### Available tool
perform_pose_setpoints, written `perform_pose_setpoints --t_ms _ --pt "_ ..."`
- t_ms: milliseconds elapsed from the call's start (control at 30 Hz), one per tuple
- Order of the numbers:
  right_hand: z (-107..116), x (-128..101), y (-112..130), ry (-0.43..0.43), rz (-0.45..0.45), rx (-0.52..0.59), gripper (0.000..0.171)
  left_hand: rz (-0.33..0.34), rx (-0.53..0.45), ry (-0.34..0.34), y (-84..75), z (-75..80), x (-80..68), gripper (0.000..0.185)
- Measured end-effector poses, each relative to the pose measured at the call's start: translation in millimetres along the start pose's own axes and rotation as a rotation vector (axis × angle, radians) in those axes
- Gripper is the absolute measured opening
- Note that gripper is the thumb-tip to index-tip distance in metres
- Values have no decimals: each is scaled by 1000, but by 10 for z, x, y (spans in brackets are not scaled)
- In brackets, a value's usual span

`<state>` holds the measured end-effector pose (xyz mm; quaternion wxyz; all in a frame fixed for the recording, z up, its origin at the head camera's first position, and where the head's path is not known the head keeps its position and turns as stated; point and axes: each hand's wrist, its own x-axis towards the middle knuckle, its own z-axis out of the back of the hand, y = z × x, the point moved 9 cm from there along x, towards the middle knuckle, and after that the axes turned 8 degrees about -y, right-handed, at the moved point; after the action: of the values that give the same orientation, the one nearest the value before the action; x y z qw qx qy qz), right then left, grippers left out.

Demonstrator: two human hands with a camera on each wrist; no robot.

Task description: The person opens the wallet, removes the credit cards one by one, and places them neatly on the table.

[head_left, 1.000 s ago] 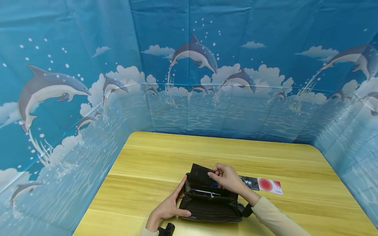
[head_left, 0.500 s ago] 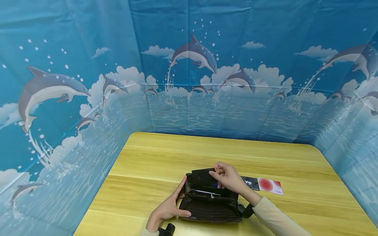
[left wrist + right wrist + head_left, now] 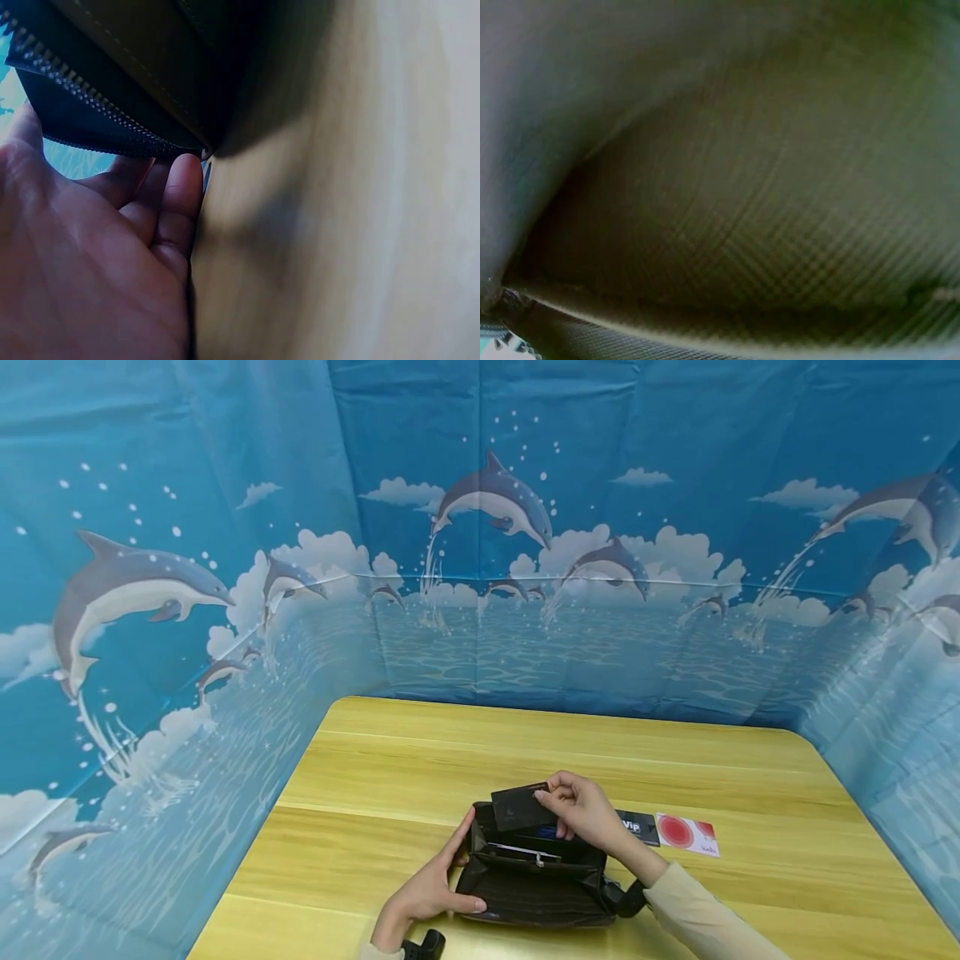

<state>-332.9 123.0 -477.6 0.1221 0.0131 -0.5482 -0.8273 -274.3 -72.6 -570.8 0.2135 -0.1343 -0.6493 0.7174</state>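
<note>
A: How do the arms lie?

B: Both come in from the near edge of the surface (image 3: pixel 420 760). The left hand (image 3: pixel 429 887) lies at the left end of the wallet (image 3: pixel 536 881), thumb up along its side and fingers curled under its near left corner; the left wrist view shows those fingers (image 3: pixel 176 195) against the zipper edge. The right forearm, in a pale sleeve (image 3: pixel 697 918), crosses over the wallet's right end.

A: And the right hand?

B: The right hand (image 3: pixel 581 810) pinches a dark card (image 3: pixel 521 808) between thumb and fingers, holding it tilted just above the wallet's far edge. The wallet itself lies open on the surface.

A: Any writing?

B: Right of the wallet lies a black card (image 3: pixel 639 827) reading "Vip", and touching it on the far side, a white card (image 3: pixel 686 833) with a red disc. Its small print is unreadable.
</note>
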Motion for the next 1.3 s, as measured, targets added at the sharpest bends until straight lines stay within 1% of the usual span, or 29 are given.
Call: perform_pose_setpoints --t_ms 100,267,333,400,567,700,800,900,1000,1133,1300 --pt "19 0 -23 -10 -19 14 29 -2 5 1 3 -3 1 114" --pt "37 -8 -41 -14 -41 12 34 -2 52 -9 8 5 4 113" --pt "46 -17 -44 -7 -49 29 36 3 68 -7 11 4 3 113" --pt "59 -25 -53 4 -67 72 39 -1 88 -10 4 6 1 114" --pt "154 -42 -96 9 -131 223 41 -23 118 -15 -20 12 -2 115" --pt "272 -50 -135 1 -143 308 42 -27 131 -16 -20 18 -4 115" --pt "363 -61 -165 -3 -136 338 44 -19 131 -19 -13 26 -7 115" --pt "461 -79 -202 -20 -130 341 44 -15 128 -21 -10 32 -9 115" --pt "588 -100 -271 -66 -136 337 41 -13 126 -23 -9 36 -8 116" --pt "815 -143 -428 -172 -175 342 37 -15 129 -24 -6 37 -4 116" --pt "1140 -253 -612 -299 -233 304 44 -32 135 -18 -13 29 0 115"
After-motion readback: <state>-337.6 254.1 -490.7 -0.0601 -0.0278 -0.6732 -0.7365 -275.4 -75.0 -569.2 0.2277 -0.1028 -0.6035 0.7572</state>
